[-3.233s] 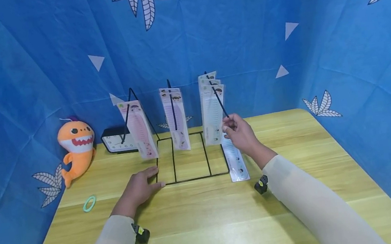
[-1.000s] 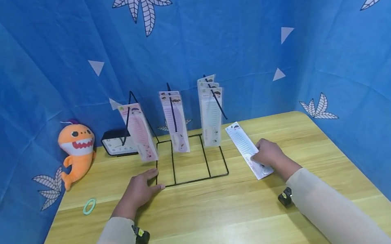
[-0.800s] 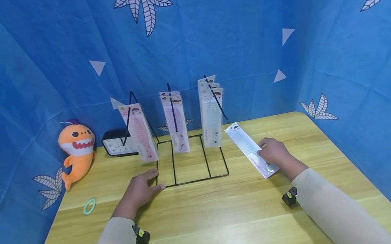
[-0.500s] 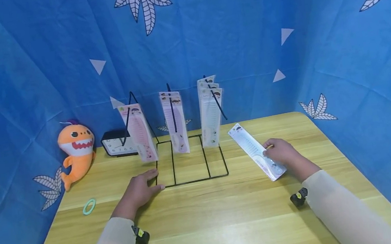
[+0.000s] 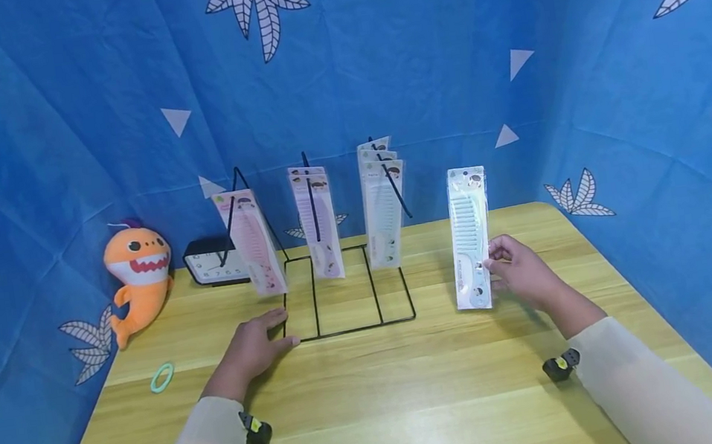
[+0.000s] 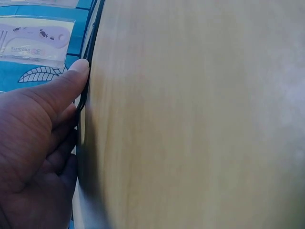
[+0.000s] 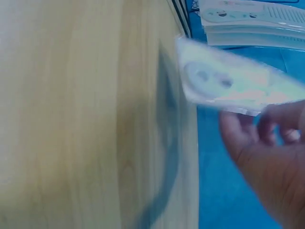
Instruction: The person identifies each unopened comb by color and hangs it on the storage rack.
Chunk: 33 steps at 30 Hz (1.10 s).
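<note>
A packaged pale green comb [image 5: 467, 237] stands upright above the table to the right of the rack, its face toward the head camera. My right hand [image 5: 524, 271] pinches its right edge near the lower end; in the right wrist view the comb pack [image 7: 224, 78] looks tilted and slightly blurred. My left hand [image 5: 254, 348] rests at the front left corner of the black wire rack [image 5: 350, 329], thumb on the front wire and fingers over the side wire. On the rack's prongs hang a pink comb [image 5: 252, 243], purple combs [image 5: 327, 226] and green combs [image 5: 385, 218], all packaged.
A desk clock [image 5: 216, 264] stands behind the rack's left side. Left of it sits an orange shark plush [image 5: 138, 262]. A mint-green ring [image 5: 162, 378] lies on the wooden table [image 5: 381, 414] left of my left hand. Blue patterned cloth [image 5: 428, 55] encloses the table.
My right hand drew the comb rightward from beside the rack, then raised and turned it from a slant to upright. The left hand and the hanging combs have stayed in place.
</note>
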Tool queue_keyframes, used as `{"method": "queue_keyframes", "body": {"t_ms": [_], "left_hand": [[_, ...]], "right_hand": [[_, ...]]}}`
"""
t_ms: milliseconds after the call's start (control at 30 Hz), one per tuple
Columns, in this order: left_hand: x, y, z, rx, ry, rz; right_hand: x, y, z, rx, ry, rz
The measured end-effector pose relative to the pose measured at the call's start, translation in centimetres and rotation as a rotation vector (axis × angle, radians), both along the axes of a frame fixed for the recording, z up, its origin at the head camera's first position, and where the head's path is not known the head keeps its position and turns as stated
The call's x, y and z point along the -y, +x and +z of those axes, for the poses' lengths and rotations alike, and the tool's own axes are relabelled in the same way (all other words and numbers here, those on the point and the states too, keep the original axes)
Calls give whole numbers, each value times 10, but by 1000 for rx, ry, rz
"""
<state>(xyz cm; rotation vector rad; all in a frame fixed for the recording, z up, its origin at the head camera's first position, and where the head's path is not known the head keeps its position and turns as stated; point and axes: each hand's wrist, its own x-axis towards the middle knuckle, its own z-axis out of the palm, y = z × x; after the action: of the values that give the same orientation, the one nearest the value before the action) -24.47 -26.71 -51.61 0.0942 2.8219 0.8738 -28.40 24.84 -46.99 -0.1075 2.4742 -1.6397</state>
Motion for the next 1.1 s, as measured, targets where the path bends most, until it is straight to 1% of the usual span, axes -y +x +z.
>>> {"method": "queue_keyframes", "body": {"t_ms": [133,300,433,633,767,900,967,1100], "left_hand": [[0,0,0,-1,-1,-3],[1,0,1,-6,-1,-3],[0,0,3,0,-1,2],[-1,2,4,14,4,13],[-1,2,3,11,4,13],[-1,3,3,9,5,15],[-1,3,3,13,3,19],[-1,1,3,22,-1,21]], "right_hand": [[4,6,3,-54,-130,63],[13,17,14,-132,-205,151],[25,26,20,-187,-214,222],[47,41,19,-254,-193,299],[59,50,16,-280,-150,304],[68,53,13,-309,-74,274],[72,52,12,-306,-65,259],[79,52,10,-276,-81,247]]}}
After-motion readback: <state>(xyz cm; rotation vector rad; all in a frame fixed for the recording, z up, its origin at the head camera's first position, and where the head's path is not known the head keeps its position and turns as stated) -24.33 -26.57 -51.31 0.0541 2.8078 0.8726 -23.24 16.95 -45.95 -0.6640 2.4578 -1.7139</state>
